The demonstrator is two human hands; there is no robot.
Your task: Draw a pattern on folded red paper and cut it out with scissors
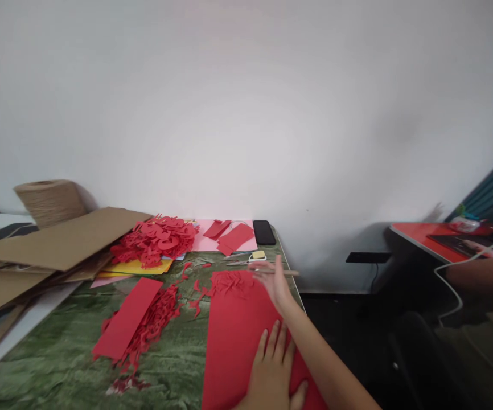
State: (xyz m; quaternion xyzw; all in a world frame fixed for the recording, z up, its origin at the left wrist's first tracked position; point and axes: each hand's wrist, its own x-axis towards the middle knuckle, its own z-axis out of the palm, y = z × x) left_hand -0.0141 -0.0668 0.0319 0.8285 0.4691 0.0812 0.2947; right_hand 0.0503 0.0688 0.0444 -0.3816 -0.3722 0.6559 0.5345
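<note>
A large sheet of red paper (229, 341) lies along the right side of the green table. Flat on it rests my left hand (274, 359), palm down with fingers stretched out. Farther up the sheet, my right hand (274, 282) holds a slim wooden pencil (289, 273) lying crosswise in its fingers. Just left of that hand, small red paper cutouts (231, 283) are heaped on the sheet's far end. Scissors (237, 263) and a yellow eraser-like block (258, 254) lie beyond the right hand; the scissors' handles are partly hidden.
Red strips (129, 316) and scraps lie left of the sheet. A big pile of red cutouts (161, 236), cardboard (71, 236) and a twine roll (50, 202) stand farther back. A black phone (265, 232) lies near the wall. Another person's arm (481, 282) shows at right by a red desk (417, 233).
</note>
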